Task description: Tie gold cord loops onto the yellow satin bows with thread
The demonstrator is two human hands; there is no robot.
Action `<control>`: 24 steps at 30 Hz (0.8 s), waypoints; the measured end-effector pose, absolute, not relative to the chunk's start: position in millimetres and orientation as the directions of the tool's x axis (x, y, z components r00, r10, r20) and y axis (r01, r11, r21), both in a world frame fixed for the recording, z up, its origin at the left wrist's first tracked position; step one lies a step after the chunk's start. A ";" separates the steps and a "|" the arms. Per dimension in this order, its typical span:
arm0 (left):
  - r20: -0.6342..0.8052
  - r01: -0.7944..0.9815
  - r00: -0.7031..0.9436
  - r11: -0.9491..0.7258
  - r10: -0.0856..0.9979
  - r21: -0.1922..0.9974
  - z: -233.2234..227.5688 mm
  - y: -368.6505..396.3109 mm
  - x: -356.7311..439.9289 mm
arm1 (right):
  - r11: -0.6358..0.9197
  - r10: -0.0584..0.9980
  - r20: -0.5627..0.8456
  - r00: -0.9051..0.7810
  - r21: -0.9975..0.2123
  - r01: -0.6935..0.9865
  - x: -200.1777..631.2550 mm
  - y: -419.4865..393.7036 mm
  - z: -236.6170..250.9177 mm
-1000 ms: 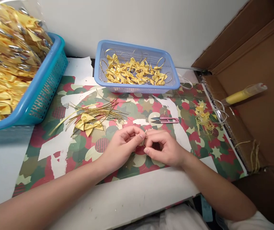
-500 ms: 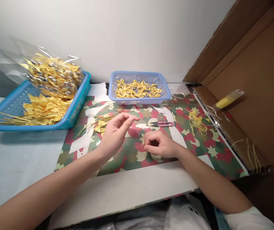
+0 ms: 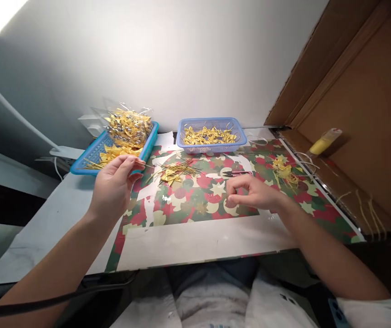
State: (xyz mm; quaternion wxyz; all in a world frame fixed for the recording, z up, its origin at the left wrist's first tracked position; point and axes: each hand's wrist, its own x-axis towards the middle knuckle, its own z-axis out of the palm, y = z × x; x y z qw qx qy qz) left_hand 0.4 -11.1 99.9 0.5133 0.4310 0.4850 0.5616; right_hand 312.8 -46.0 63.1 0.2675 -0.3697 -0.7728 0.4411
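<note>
My left hand [image 3: 115, 182] is closed in a pinch on a thin golden cord [image 3: 146, 164], just in front of the left basket. My right hand [image 3: 253, 193] hovers over the patterned sheet with its fingers curled; whatever may be in them is hidden. Right behind it lie small thread snips [image 3: 238, 173], partly covered by the hand. Between my hands, yellow ribbon bows with golden cords [image 3: 173, 175] rest in a loose pile on the sheet.
A blue basket [image 3: 154, 136] at left holds yellow bows and a clear bag [image 3: 129, 127] of bows. Another basket [image 3: 212, 148] with bows stands at the back. Yellow scraps [image 3: 283, 171] lie to the right. A cardboard wall [image 3: 362, 105] and yellow tube [image 3: 321, 146] border the right side.
My left hand has moved left, away from the middle, and now has a cord in its pinch. The view has turned left, bringing a lamp in; my right hand stays curled near the snips.
</note>
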 end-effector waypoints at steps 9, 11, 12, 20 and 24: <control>-0.078 -0.215 -0.393 -0.009 0.916 0.977 78.1 -27.4 -60.5 | 0.509 0.740 0.146 -0.657 -0.760 0.404 305.2 -50.3 118.8; -0.076 -0.221 -0.422 -0.021 0.904 0.975 79.4 -30.9 -71.2 | 0.552 0.739 0.164 -0.653 -0.703 0.448 301.6 -48.5 131.5; -0.076 -0.225 -0.437 -0.027 0.896 0.974 79.9 -32.7 -76.1 | 0.566 0.749 0.170 -0.640 -0.666 0.486 300.2 -47.5 136.9; -0.163 -0.283 -0.505 0.015 0.847 0.959 66.3 -47.9 -103.8 | 0.477 0.873 0.131 -0.469 -0.424 0.770 303.7 -35.6 143.8; -0.204 -0.307 -0.534 0.038 0.821 0.951 53.6 -53.8 -109.3 | 0.456 0.882 0.111 -0.458 -0.448 0.769 310.5 -30.7 133.0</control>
